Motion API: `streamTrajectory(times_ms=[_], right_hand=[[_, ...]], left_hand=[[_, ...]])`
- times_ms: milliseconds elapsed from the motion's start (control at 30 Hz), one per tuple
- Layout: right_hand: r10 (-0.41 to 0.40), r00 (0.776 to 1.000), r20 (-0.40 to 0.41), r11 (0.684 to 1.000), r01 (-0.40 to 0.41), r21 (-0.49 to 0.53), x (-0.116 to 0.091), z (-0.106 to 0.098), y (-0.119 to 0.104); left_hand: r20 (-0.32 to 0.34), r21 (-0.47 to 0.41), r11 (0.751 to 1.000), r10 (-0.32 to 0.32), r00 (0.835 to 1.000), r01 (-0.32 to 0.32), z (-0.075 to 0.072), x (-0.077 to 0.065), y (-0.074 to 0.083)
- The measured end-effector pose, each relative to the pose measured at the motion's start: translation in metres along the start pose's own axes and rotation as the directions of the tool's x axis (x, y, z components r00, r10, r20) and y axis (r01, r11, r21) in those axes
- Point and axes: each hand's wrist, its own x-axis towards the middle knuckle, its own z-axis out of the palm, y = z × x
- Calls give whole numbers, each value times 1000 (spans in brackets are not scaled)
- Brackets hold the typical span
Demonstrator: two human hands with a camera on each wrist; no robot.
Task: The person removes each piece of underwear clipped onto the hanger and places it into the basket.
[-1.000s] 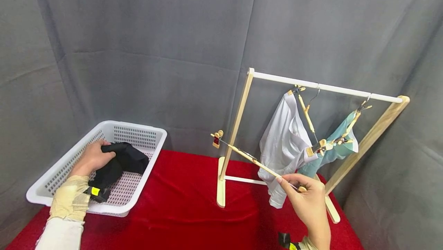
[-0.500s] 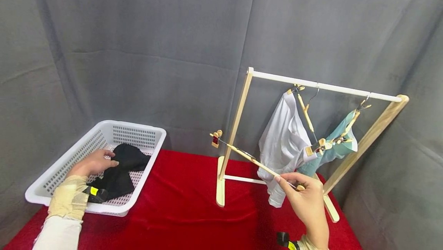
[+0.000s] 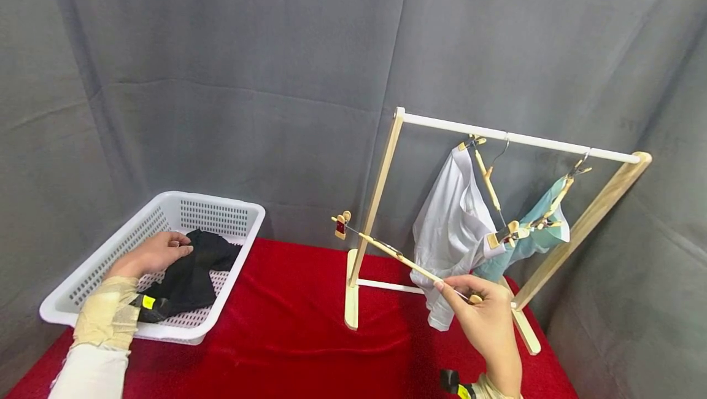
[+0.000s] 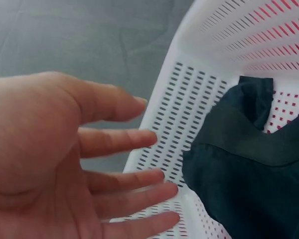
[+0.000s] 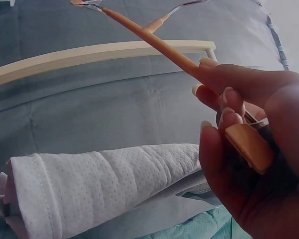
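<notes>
My left hand (image 3: 154, 254) hovers over the white plastic basket (image 3: 251, 245), at the left of the head view. Its fingers are spread in the left wrist view, apart from the black garment (image 4: 259, 164). That garment has a wide waistband and lies loosely folded on the basket floor. At the right, my right hand (image 3: 483, 313) pinches the wooden bar of a clip hanger (image 3: 400, 256) between thumb and fingers, near one end. The hanger slants up to the left with its far clip (image 3: 341, 225) bare. The near clip (image 5: 249, 147) is partly hidden by my fingers.
Behind my right hand stands a wooden rack (image 3: 381, 184) with a white rail (image 3: 442, 126). A white garment (image 3: 450, 227) and a light green one (image 3: 544, 233) hang from it on clip hangers. Red cloth (image 3: 309, 325) covers the table; grey curtain (image 3: 248, 80) closes the back.
My left hand has let go of the black garment, which has dropped and spread out on the basket floor. The hanger in my right hand has shifted slightly left.
</notes>
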Motion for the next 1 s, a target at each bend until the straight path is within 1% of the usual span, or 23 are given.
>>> streamTrajectory(times_ms=[100, 167, 200, 300, 467, 567, 700, 800, 900, 1000], right_hand=[[16, 1000, 1, 1000, -16, -7, -1, -1, 0], [29, 1000, 2, 999, -29, -17, -1, -2, 1], [33, 999, 2, 999, -33, -22, -1, -3, 1], [37, 999, 3, 998, -37, -41, -1, -5, 1], [23, 999, 41, 1000, -22, -21, 0, -6, 1], [18, 998, 59, 1000, -18, -6, 1, -7, 1], [24, 998, 52, 1000, -24, -1, 1, -9, 0], [48, 998, 47, 999, -47, -14, 0, -12, -1], [70, 997, 33, 997, -68, -38, -2, -14, -3], [71, 997, 5, 996, -71, -51, -2, -17, -4]], left_hand=[[-60, -7, 999, 52, 997, -53, 1, 1, 9], [-102, -8, 996, 89, 991, -90, 2, 2, 15], [-115, -14, 995, 97, 989, -99, 3, 2, 19], [-140, -34, 991, 120, 983, -126, 4, 5, 29], [-162, -71, 987, 131, 978, -144, 5, 11, 48], [-203, -100, 980, 150, 968, -173, 8, 16, 60], [-253, -144, 963, 187, 949, -228, 18, 23, 76], [-262, -164, 952, 209, 942, -257, 28, 28, 88], [-250, -188, 943, 225, 942, -275, 38, 33, 100], [-226, -220, 934, 232, 946, -281, 49, 39, 112]])
